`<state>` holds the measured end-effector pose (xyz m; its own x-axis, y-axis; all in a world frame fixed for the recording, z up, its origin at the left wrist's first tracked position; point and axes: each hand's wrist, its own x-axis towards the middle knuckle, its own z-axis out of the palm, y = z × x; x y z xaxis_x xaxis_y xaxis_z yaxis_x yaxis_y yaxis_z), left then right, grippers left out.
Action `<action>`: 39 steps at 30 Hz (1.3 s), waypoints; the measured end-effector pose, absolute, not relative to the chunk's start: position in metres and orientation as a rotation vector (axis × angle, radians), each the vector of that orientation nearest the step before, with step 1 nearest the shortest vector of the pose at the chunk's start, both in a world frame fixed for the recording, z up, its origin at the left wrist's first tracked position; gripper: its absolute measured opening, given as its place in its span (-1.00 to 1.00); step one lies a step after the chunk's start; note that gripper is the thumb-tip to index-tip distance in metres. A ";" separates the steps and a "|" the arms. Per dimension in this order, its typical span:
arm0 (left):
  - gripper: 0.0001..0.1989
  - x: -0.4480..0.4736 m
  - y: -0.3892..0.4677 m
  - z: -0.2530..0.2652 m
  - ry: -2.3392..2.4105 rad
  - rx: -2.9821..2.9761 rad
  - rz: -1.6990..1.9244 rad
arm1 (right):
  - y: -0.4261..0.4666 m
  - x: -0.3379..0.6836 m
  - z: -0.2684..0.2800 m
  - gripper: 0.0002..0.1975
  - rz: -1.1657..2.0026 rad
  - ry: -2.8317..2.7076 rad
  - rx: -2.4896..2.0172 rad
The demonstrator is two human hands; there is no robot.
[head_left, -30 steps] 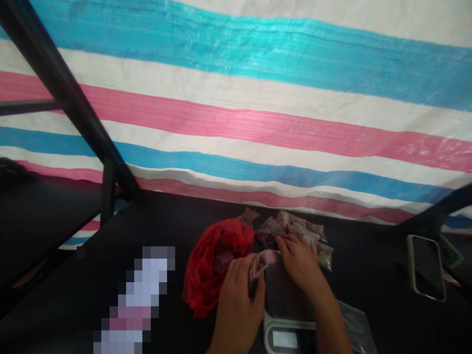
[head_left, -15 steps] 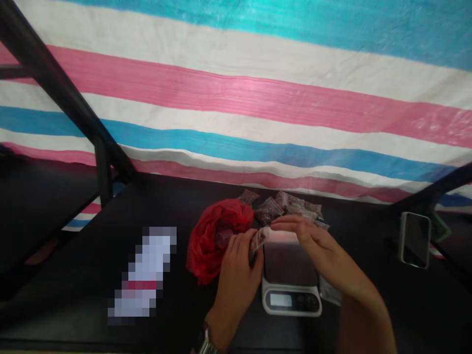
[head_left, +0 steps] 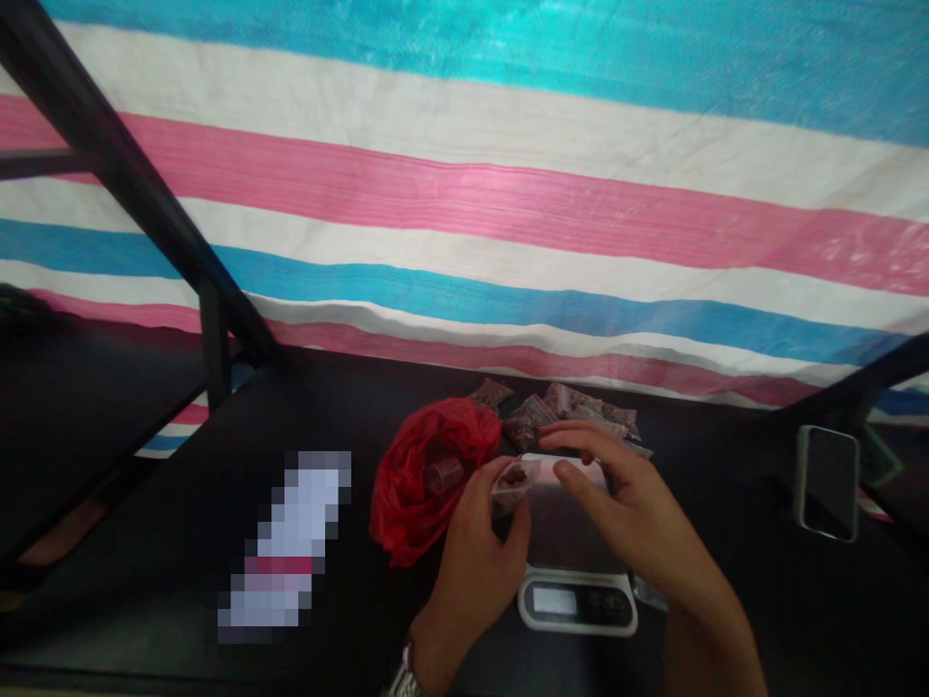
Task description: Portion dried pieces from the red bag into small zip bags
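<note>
My left hand grips a small clear plastic bag with brown bits inside, between thumb and fingers, at the left edge of the digital kitchen scale. Over the scale's right side hovers my right hand, fingers stretched out and thumb apart, with nothing visible in it. The scale's display is lit, but its reading is too blurred to make out. Left of my left hand lies a crumpled red plastic bag with a clear plastic cup or scoop in its opening.
Several filled clear bags lie behind the scale on the black table. Another clear plastic piece sits at the scale's right. A phone stands far right; a pixelated pale item lies left. Striped sheeting hangs behind.
The small bag in my left hand now shows its opening spread wider. My right hand has drawn away from it, with its thumb and fingers parted.
</note>
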<state>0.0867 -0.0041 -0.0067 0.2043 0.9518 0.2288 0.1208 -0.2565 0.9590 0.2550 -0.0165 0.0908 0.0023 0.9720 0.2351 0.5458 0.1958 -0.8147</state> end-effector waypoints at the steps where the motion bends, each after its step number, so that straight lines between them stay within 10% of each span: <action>1: -0.67 0.088 -0.006 -0.004 0.988 1.511 1.157 | -0.016 0.255 0.090 -0.79 0.660 -1.660 -1.468; 12: -0.75 0.090 -0.004 0.005 0.791 1.194 0.957 | -0.010 0.270 0.073 -0.78 0.688 -1.396 -1.521; 22: -0.32 0.088 0.001 -0.009 0.963 1.273 1.062 | -0.005 0.249 0.077 -0.82 0.588 -1.487 -1.495; 39: -0.69 0.085 0.007 -0.004 0.937 1.352 1.390 | -0.010 0.246 0.070 -0.87 0.677 -1.570 -1.384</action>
<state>0.0853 0.0068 -0.0039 0.0607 0.9624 0.2649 -0.1153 -0.2568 0.9596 0.2463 -0.0098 0.0701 0.0410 0.9621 0.2697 0.4644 0.2207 -0.8577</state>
